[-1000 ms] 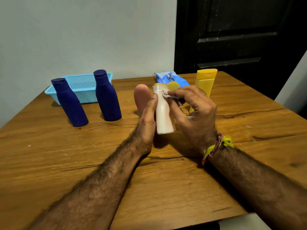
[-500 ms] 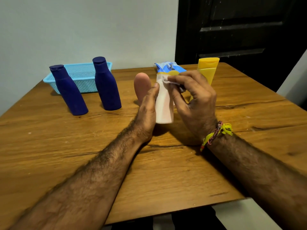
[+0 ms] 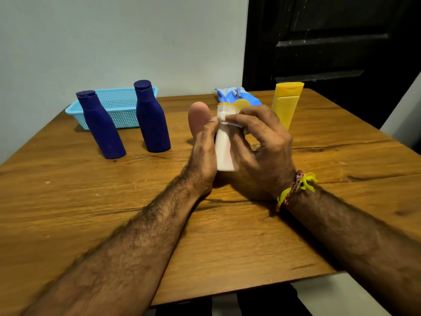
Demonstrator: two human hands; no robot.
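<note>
At the middle of the brown wooden table (image 3: 114,201), my left hand (image 3: 204,153) curls round the slim white plastic bottle (image 3: 224,151), holding it upright. My right hand (image 3: 264,142) pinches a small white wipe (image 3: 224,117), which has slid from the cap down to the neck; the top seems done.

Left hand (image 3: 202,153): set on its edge against the left side of the slim white plastic bottle (image 3: 224,153), gripping it, thumb reaching up to its neck. Left forearm: bare, entering from lower left of the bottle. Right hand (image 3: 262,142): right of the bottle, fingers curled, fingertips pinching a small white cloth scrap (image 3: 231,121) against its upper part. Right wrist: yellow-and-red thread band (image 3: 296,188).
</note>
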